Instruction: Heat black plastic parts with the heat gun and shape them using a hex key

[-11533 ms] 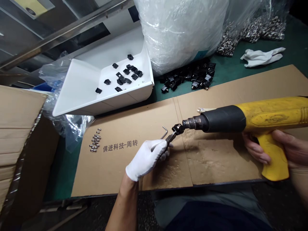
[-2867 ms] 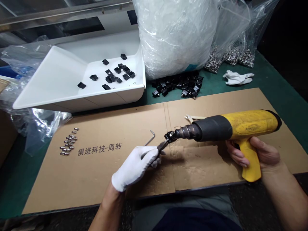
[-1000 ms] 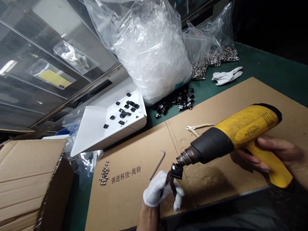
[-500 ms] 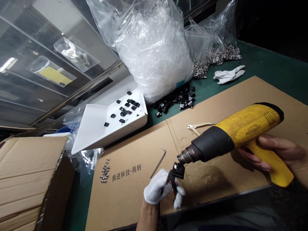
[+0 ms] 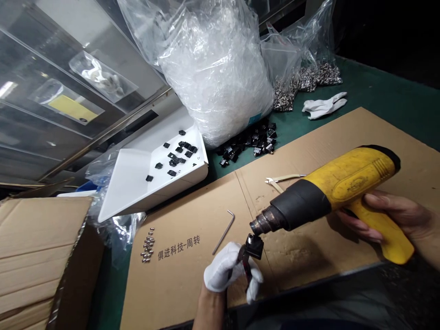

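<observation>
A yellow heat gun (image 5: 350, 183) with a black collar is gripped by its handle in my bare right hand (image 5: 395, 213). Its stepped metal nozzle points down to the left, just above a small black block (image 5: 254, 247) with a metal insert on top. My left hand (image 5: 228, 270), in a white glove, is closed around dark pliers (image 5: 245, 268) whose jaws seem to hold that block; the jaws are partly hidden. An L-shaped hex key (image 5: 224, 231) lies on the cardboard sheet (image 5: 178, 288) beyond my left hand.
Cutters (image 5: 275, 181) lie behind the heat gun. A white bin (image 5: 120, 183) holds several black blocks, and more black parts (image 5: 250, 142) sit beside a large plastic bag (image 5: 216, 68). Metal pieces (image 5: 147, 247), bagged metal parts (image 5: 287, 94), a white glove (image 5: 325, 106) and a carton (image 5: 37, 256) surround the sheet.
The block has turned slightly, with its metal insert showing more plainly below the nozzle. The whole view has shifted a little; both hands keep their holds.
</observation>
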### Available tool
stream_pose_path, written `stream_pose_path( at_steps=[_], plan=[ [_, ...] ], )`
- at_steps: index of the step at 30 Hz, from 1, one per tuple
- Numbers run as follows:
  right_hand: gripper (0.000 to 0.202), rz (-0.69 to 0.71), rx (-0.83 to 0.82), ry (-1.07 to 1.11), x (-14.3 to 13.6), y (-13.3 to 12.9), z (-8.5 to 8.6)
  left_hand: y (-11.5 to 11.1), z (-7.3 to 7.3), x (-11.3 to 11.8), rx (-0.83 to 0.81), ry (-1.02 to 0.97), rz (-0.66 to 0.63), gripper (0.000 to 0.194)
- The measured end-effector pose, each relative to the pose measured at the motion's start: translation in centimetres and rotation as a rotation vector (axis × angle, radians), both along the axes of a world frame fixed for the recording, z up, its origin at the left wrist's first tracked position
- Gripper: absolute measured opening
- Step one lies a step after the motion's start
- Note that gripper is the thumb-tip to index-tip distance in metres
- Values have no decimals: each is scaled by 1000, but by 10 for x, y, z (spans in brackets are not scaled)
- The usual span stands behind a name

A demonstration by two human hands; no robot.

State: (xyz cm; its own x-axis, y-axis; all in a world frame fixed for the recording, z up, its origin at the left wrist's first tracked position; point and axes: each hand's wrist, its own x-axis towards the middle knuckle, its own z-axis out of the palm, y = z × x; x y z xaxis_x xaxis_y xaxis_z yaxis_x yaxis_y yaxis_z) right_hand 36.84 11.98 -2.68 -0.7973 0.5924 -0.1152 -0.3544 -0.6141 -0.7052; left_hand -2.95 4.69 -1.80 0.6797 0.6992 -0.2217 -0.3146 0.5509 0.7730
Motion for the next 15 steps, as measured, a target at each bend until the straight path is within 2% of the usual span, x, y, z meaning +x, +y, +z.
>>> stream_pose_path(
  at_steps=[9,15],
  plan=[
    [50,3,13,16,-5,3,10,1,2,4,-7,22,-43,74],
    [50,-9,-3,33,-3,1,7,3,3,5,-5,56,-55,76]
  ],
)
